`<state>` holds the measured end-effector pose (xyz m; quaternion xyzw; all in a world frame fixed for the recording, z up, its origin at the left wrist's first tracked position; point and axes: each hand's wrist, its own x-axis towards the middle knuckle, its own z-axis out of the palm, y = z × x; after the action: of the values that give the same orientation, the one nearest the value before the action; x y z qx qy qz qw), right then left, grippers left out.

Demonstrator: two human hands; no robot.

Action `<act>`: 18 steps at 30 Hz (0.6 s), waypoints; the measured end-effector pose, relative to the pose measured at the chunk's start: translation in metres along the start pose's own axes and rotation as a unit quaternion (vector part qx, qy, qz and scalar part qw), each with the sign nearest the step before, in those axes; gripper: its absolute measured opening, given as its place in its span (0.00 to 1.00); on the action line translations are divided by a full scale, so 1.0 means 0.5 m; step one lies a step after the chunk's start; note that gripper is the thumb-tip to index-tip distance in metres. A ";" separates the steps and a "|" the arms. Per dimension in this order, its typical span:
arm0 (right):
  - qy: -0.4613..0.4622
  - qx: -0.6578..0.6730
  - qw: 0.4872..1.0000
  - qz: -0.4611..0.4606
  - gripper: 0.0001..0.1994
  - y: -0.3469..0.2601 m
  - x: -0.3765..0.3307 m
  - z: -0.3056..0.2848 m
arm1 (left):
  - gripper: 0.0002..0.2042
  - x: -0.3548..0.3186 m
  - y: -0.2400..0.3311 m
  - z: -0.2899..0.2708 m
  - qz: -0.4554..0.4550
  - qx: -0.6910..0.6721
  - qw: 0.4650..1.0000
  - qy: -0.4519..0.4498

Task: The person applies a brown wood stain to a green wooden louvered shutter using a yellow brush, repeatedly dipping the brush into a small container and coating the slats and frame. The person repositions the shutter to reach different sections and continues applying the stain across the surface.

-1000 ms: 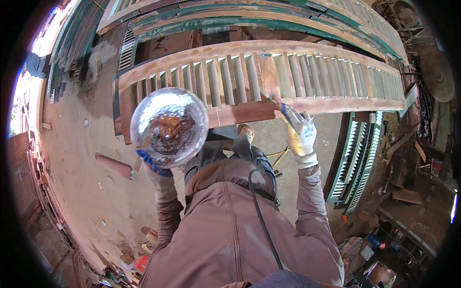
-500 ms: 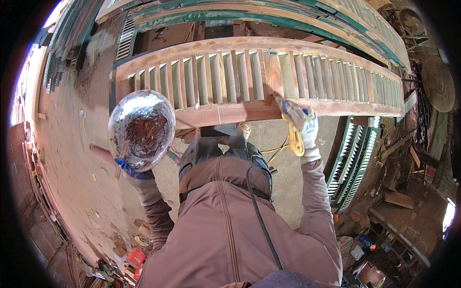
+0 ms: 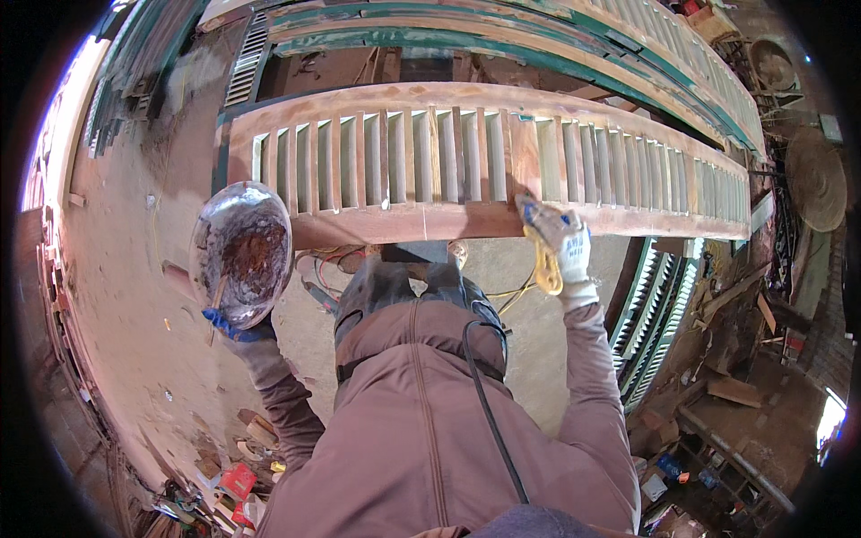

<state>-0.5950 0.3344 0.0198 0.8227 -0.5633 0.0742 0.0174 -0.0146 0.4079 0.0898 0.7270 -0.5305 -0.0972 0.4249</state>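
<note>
A silvery metal bowl (image 3: 203, 247) with reddish-brown paste (image 3: 256, 255) inside is gripped at its near rim by my left hand (image 3: 251, 336), in a white glove with blue fingers. A thin stick (image 3: 218, 294) lies against the bowl's inside and passes the same fingers. My right hand (image 3: 572, 251), gloved alike, is closed around a putty knife with a yellow handle (image 3: 547, 269). The knife's tip end is at the near rail of a long louvered wooden shutter (image 3: 448, 222), below a wide cross slat; my fingers partly hide the blade.
More shutter frames with green edges (image 3: 377, 38) lie beyond the shutter. Green louvered panels (image 3: 659, 314) stand at the right. Cables (image 3: 525, 291) run over the floor by my legs. Red containers (image 3: 238, 481) and scraps lie at the lower left, wood pieces (image 3: 740, 392) at the right.
The bowl has tilted and looks narrower, with its paste still inside. The shutter sits slightly lower in the picture. My right hand keeps the putty knife near the same rail.
</note>
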 end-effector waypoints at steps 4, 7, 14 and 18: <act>-0.054 0.109 0.992 0.028 0.18 -0.054 0.073 -0.128 | 0.32 0.079 0.114 0.046 -0.029 -0.124 0.989 0.074; 0.080 -0.002 0.997 0.004 0.18 0.007 0.148 -0.101 | 0.33 0.110 0.056 0.077 -0.088 -0.243 0.957 0.130; 0.034 -0.123 0.990 0.053 0.20 0.105 0.322 -0.023 | 0.33 0.129 0.105 0.076 -0.130 -0.250 0.947 0.156; -0.009 -0.122 0.991 0.054 0.16 0.123 0.313 0.066 | 0.33 0.142 0.128 0.079 -0.231 -0.328 0.898 0.179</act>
<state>-0.5932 0.1639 0.0061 0.7835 -0.6118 -0.0024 0.1086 -0.0523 0.3218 0.1333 0.6537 -0.2004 -0.2293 0.6928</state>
